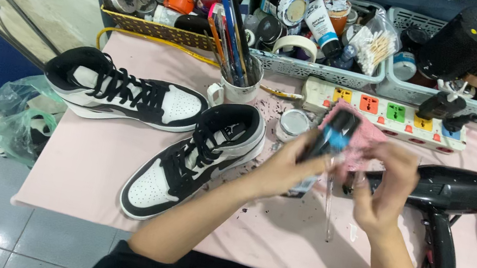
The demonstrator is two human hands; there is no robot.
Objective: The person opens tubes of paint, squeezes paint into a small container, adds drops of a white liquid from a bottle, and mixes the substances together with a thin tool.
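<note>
We are seeing bright, even light with soft shadows; both hands (343, 172) are blurring around three o'clock, and edges toward nine o'clock are bending slightly.

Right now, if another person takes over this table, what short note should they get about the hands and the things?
Left hand: grip closed on a dark bottle with a blue label, tilted, above the table.
Right hand: against a pink cloth beside the bottle; its grip is blurred, so I cannot tell.
Two black-and-white sneakers lie laced on the pink table, untouched.
A black hair dryer lies at the right, a small open jar behind the hands.
Dark specks dot the table.
</note>
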